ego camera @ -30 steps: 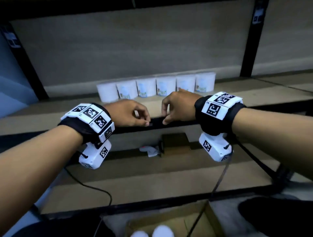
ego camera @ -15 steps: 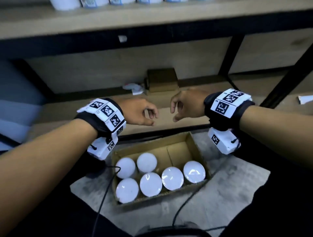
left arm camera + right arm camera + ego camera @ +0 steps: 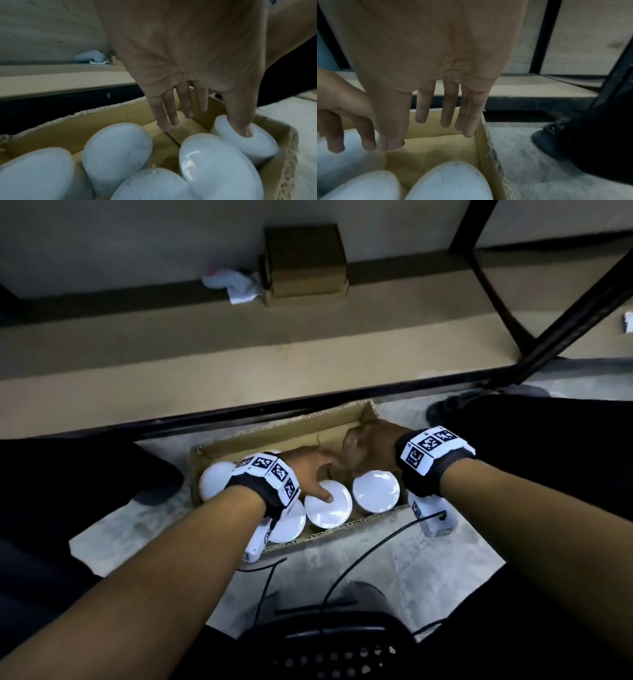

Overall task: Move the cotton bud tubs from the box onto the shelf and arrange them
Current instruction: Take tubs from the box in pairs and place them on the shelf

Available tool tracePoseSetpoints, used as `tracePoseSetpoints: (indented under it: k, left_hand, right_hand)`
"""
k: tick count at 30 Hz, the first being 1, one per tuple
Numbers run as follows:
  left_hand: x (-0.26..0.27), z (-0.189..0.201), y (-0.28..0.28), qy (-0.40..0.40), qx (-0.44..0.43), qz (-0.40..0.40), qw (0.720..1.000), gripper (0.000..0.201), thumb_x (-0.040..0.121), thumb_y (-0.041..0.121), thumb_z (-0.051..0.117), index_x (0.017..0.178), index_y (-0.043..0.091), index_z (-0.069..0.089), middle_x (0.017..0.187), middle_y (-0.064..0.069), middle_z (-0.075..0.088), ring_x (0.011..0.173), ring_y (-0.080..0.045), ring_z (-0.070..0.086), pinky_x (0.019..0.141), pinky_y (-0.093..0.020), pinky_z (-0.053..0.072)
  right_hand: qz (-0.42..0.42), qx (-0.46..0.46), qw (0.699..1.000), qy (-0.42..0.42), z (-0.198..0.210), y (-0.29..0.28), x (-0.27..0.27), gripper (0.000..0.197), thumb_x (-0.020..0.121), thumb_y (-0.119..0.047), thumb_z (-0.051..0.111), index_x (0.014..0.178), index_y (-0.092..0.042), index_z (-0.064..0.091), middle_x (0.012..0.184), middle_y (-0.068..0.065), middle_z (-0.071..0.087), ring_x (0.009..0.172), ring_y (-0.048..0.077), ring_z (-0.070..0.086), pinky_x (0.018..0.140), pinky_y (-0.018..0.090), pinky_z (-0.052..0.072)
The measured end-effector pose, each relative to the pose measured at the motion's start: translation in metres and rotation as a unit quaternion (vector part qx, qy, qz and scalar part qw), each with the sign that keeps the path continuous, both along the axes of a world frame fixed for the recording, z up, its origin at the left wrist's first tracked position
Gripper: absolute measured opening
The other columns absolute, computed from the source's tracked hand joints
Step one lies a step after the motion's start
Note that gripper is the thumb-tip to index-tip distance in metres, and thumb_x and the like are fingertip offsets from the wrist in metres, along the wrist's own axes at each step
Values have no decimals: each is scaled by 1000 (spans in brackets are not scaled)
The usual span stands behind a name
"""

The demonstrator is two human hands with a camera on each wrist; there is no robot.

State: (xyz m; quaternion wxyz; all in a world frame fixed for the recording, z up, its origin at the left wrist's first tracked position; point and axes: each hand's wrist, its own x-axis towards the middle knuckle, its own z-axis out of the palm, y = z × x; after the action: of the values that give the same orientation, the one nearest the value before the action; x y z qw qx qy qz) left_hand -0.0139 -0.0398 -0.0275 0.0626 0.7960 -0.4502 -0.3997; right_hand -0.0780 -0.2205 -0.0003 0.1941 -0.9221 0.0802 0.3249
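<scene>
An open cardboard box (image 3: 342,422) sits on the floor with several white-lidded cotton bud tubs inside, among them a middle tub (image 3: 334,510) and a right tub (image 3: 376,491). My left hand (image 3: 318,474) reaches into the box with straight fingers, its thumb resting on the middle tub's lid. In the left wrist view the left hand (image 3: 205,121) points its fingers at the box's bare back part, the thumb touching a tub (image 3: 257,143). My right hand (image 3: 363,453) hovers open above the box's bare back right corner. The right hand (image 3: 423,132) holds nothing, with tubs (image 3: 453,180) below it.
Behind the box runs the lowest shelf board (image 3: 239,364) with a small brown carton (image 3: 305,258) and a crumpled white wrapper (image 3: 233,284). A black frame post (image 3: 565,326) slants at the right. Cables (image 3: 359,559) cross the floor; a dark shoe (image 3: 556,142) stands right of the box.
My view dropped from the upper shelf with its row of tubs to the floor box. Both hands came down from the shelf edge into the box and uncurled their fingers.
</scene>
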Motion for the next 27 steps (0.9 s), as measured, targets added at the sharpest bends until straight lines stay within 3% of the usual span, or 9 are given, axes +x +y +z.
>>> tracePoseSetpoints:
  k: [5, 9, 13, 19, 22, 27]
  left_hand:
    - [-11, -40, 7, -3, 15, -20, 1000, 91, 70, 43, 83, 148, 28, 38, 146, 0, 42, 130, -24, 45, 105, -33, 40]
    - [-20, -59, 6, -30, 26, -53, 998, 104, 60, 47, 85, 148, 35, 32, 143, 4, 42, 126, -25, 48, 103, -39, 44]
    - [-28, -64, 2, -60, 36, -85, 994, 98, 64, 41, 84, 146, 34, 33, 144, 3, 40, 125, -27, 47, 100, -39, 45]
    - [-28, -67, 6, -77, 19, -67, 995, 96, 54, 47, 85, 137, 33, 39, 135, 6, 42, 116, -26, 52, 90, -42, 51]
    - [-26, -69, 8, -78, 4, -45, 996, 93, 59, 47, 84, 139, 31, 38, 136, 4, 42, 116, -27, 50, 93, -43, 49]
    - [-19, -71, 16, -68, -26, -3, 997, 95, 65, 40, 84, 145, 30, 33, 144, 4, 36, 123, -27, 42, 99, -42, 44]
  right_hand:
    - [-9, -18, 998, 52, -27, -4, -15, 69, 72, -45, 82, 133, -30, 52, 135, 4, 51, 119, 29, 56, 97, 41, 51]
    - [2, -44, 997, 68, -43, 0, -26, 76, 65, -47, 83, 133, -38, 51, 133, 2, 48, 118, 30, 56, 91, 39, 53]
    - [34, -97, 993, 55, -54, 9, -33, 65, 62, -44, 73, 122, -40, 49, 124, 3, 46, 107, 31, 61, 79, 37, 55]
    - [41, -126, 990, 37, -59, 12, -37, 69, 64, -39, 74, 127, -39, 46, 126, 5, 41, 111, 36, 55, 82, 41, 54]
    - [30, -110, 992, 46, -60, 10, -33, 68, 65, -36, 78, 126, -36, 48, 127, 5, 42, 107, 36, 58, 78, 39, 54]
    - [3, -88, 995, 37, -63, 3, -28, 64, 67, -37, 84, 122, -35, 52, 129, 2, 43, 117, 31, 53, 87, 46, 54]
